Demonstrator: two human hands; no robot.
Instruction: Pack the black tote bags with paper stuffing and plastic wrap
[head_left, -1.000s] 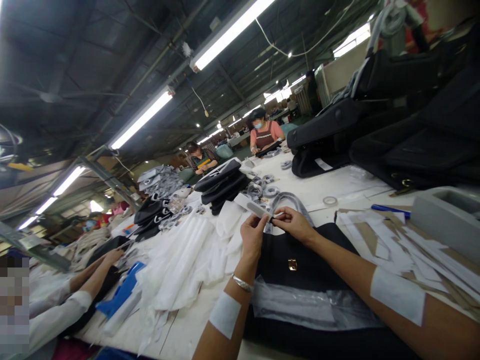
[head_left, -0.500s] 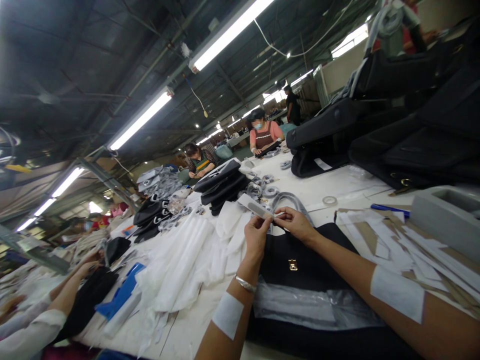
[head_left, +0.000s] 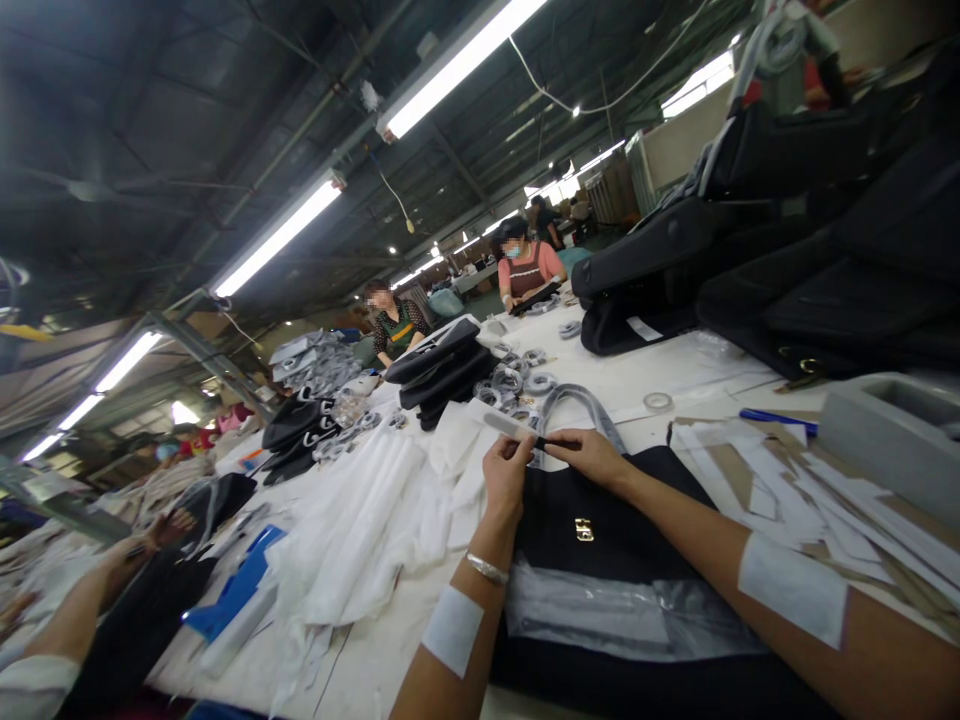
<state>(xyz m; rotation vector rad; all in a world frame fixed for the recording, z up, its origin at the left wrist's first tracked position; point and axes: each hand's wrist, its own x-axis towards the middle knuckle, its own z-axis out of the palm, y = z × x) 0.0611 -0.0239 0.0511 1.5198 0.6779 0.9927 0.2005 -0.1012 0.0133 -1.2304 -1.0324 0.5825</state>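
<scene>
Above a black bag (head_left: 637,510) with a gold clasp (head_left: 584,530), my two hands meet. My left hand (head_left: 504,472) pinches a narrow translucent white sleeve (head_left: 501,420), which points away up and to the left. A small dark strip (head_left: 546,442) shows at the sleeve's near end, and my right hand (head_left: 592,456) grips it between thumb and fingers. How far the strip runs into the sleeve is hard to make out. Clear plastic wrap (head_left: 630,615) lies across the bag's front. The bag's grey-wrapped handle (head_left: 581,395) arches behind my hands.
White sheets (head_left: 360,510) spread to the left, near a blue tool (head_left: 236,585). A co-worker's arm (head_left: 90,590) is at far left. Paper strips (head_left: 817,500), a tape roll (head_left: 658,401) and a grey bin (head_left: 892,440) lie right. Black bags (head_left: 442,370) are stacked behind.
The dark strip now shows between my hands, at the sleeve's near end. My right hand has shifted slightly down. At left, the co-worker's hands have moved.
</scene>
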